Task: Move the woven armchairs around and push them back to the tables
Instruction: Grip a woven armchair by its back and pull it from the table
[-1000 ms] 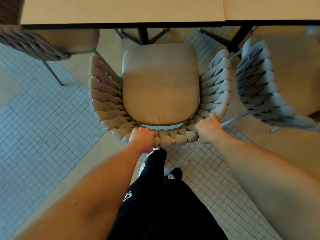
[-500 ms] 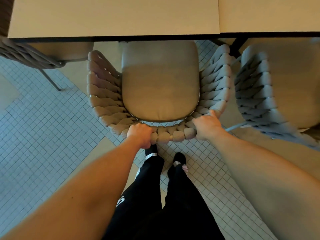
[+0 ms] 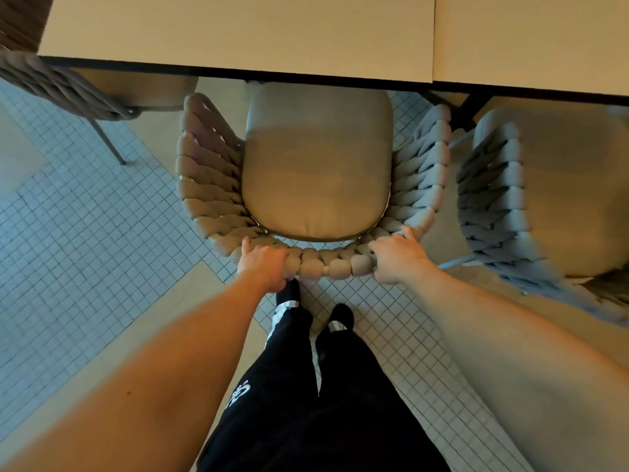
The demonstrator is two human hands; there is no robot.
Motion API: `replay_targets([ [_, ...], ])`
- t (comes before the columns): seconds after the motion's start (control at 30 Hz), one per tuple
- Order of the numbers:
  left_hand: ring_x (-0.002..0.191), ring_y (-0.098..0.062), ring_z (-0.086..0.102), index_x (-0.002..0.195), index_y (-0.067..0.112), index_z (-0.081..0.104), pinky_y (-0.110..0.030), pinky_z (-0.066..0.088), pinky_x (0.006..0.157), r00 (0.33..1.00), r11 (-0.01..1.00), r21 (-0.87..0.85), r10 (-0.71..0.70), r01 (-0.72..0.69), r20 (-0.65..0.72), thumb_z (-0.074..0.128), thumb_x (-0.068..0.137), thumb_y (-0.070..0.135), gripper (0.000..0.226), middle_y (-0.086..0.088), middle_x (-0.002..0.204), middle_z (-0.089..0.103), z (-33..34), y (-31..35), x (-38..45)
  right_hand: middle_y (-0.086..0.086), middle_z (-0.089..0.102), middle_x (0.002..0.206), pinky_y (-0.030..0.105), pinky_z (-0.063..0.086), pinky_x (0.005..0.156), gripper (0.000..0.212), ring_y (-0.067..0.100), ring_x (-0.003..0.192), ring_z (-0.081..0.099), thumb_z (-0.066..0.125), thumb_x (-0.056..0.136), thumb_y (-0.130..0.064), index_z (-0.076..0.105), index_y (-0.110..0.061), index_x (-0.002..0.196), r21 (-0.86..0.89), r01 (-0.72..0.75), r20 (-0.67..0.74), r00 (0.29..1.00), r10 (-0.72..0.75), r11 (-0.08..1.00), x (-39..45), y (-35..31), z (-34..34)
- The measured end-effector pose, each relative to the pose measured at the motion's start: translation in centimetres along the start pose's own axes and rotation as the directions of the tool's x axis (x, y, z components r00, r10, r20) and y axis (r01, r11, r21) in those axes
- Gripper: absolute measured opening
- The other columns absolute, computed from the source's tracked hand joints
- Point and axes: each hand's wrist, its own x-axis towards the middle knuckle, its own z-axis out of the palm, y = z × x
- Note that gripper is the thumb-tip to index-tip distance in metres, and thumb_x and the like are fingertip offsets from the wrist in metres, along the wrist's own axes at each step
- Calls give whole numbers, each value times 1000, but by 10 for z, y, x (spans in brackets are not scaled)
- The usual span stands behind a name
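A woven armchair (image 3: 204,172) with a tan seat cushion (image 3: 316,165) stands straight in front of me, the front of its seat under the edge of the beige table (image 3: 238,32). My left hand (image 3: 263,264) rests on the left part of the woven back rim, fingers loosening, index finger stretched out. My right hand (image 3: 396,258) lies on the right part of the rim, fingers partly spread over the weave. Both hands still touch the chair back.
A second woven armchair (image 3: 493,199) stands close on the right, under a second table (image 3: 531,35). A third armchair (image 3: 61,86) is at the upper left. My legs and shoes (image 3: 289,294) are just behind the chair on the tiled floor (image 3: 85,233).
The chair slid forward until its seat front went under the table edge. My fists on the back rim have loosened, with fingers now stretching out.
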Motion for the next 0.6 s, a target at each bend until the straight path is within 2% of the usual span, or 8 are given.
replay_targets([
  [0.13,128,-26,51,132,34,54,-63,5,119,999,998,-56,-25,23,-33,64,84,41,49,5,129,63,4,0,-5,1,61,118,51,19,118,20,30,123,52,60,88,-39,53,-29,103,-9,11,2,1000,-11,1000,-5,-2,-2],
  [0.3,133,-25,48,135,33,55,-59,11,119,998,993,-119,-1,-7,-61,63,83,61,59,4,135,60,-2,-4,-14,1,61,116,52,24,116,23,28,122,53,64,86,-41,51,-29,100,23,-2,27,1000,1,1000,-8,-4,-6],
  [0.4,132,-24,49,139,33,53,-55,17,118,997,986,-163,7,-20,-79,59,83,66,66,4,136,61,-2,-8,-18,-2,63,116,48,32,107,33,27,120,54,66,83,-42,58,-29,112,52,-10,33,999,8,999,-8,-8,-10],
  [0.5,134,-23,48,142,32,52,-53,19,118,995,965,-262,-28,1,-100,58,83,69,70,4,139,59,-2,-12,-22,-2,63,120,49,36,103,44,28,122,53,68,83,-43,57,-29,122,63,-14,69,998,10,998,-9,-13,-14],
  [0.6,128,-25,52,135,31,58,-48,30,114,987,932,-363,-56,-1,-148,61,85,63,60,2,133,63,-6,-14,-31,2,61,126,51,41,103,54,30,124,51,70,82,-43,53,-26,130,52,-20,123,992,13,998,-9,-17,-18],
])
